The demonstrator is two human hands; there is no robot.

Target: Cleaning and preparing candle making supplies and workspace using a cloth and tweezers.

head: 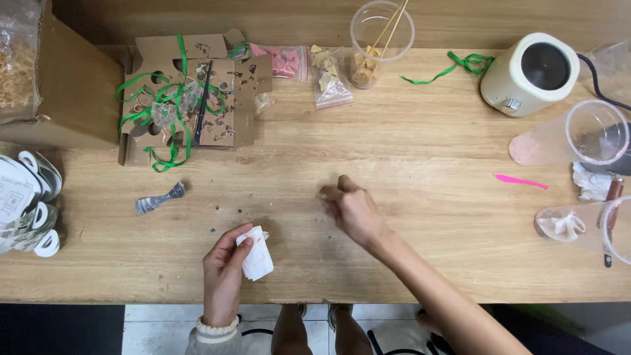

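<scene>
I think the white tissue (255, 261) could slip, because my left hand (223, 273) holds it only by thumb and fingertips, at 7 o'clock on the wooden table (427, 158). My right hand (351, 210), near centre, has its fingers curled and blurred; whether it grips something, I cannot tell.

- Table (427, 164): matt wood, grain showing, lightly speckled.
- Tissue (255, 261): soft white paper, crumpled (pinched by the left hand (223, 276)).
- Cardboard (197, 92): matt brown, stained.
- Ribbon (167, 105): glossy green.
- Cups (595, 135): clear plastic.
- Scraper (160, 198): dull metal.
- Warmer (529, 73): smooth cream plastic.
</scene>
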